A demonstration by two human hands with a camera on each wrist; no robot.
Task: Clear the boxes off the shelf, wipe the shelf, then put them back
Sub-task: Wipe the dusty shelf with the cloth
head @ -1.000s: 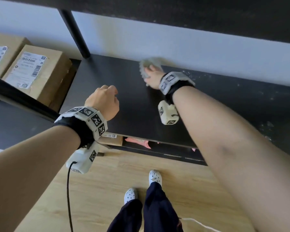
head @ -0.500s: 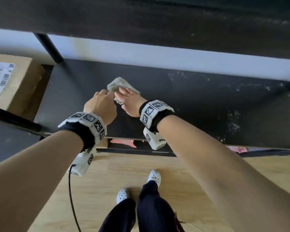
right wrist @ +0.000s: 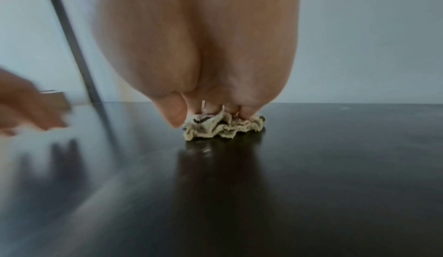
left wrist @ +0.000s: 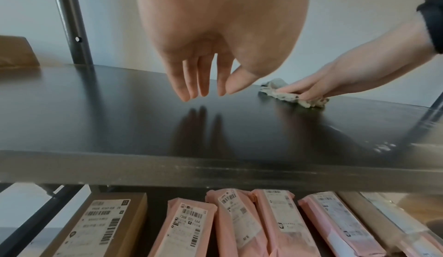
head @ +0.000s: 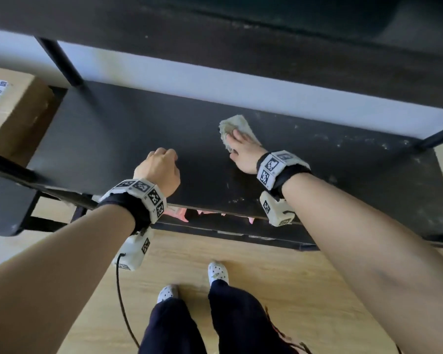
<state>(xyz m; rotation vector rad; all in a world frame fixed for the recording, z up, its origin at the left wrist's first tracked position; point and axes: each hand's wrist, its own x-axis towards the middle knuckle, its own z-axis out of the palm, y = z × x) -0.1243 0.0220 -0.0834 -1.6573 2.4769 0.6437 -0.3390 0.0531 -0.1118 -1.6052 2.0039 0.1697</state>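
At the far left a brown cardboard box with a white barcode label sits on a neighbouring surface, just beyond the left end of the shelf. A dark metal upright rises at the shelf's back left corner, in front of a pale wall. The shelf is a dark, glossy board, and its left part reflects the hands above it.

The left hand hangs over the front left part of the board, touching nothing. In the left wrist view its fingers point down, relaxed and close together, with the thumb beside them and nothing held.

Further right, the right hand lies on a crumpled pale cloth near the back of the board. Its fingers press flat onto the cloth, which is bunched under them with dark smudges in its folds.

The right part of the board carries pale dust specks, thickest toward the back edge and right end. A second dark board overhangs from above.

Below the front edge, the left wrist view shows 1 brown box and at least 3 pink parcels lying side by side on the lower level. A light wooden floor lies underneath, with the person's 2 white shoes on it.
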